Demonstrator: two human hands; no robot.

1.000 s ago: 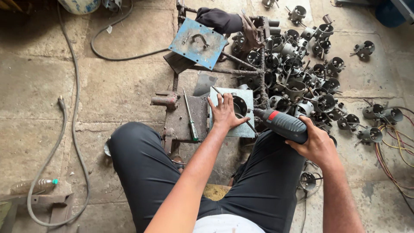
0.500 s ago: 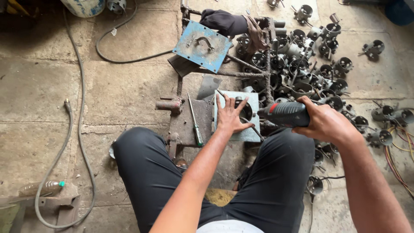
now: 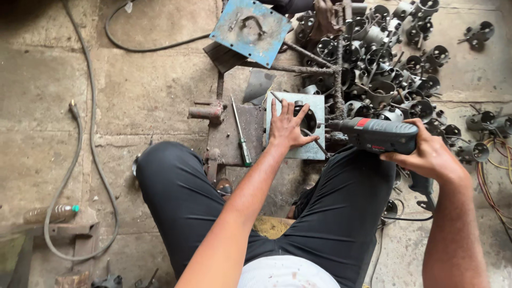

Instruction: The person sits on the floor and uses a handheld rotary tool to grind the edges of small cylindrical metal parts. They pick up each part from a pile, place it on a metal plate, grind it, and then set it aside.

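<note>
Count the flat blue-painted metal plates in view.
2: one blue plate with a handle lies tilted at top centre; a paler plate sits under the left hand. Others may hide under the parts pile.

A: How many hands were in view?
B: Two: a left hand (image 3: 286, 127) and a right hand (image 3: 426, 153)

A: And tools?
B: One drill (image 3: 376, 134) and one screwdriver (image 3: 241, 133)

A: Plates?
B: Two: one grey plate (image 3: 314, 149), one blue plate (image 3: 250, 29)

A: Anything else?
B: One bottle (image 3: 50, 213), two hoses (image 3: 80, 176), and a pile of metal cups (image 3: 384, 58) too tangled to count
</note>
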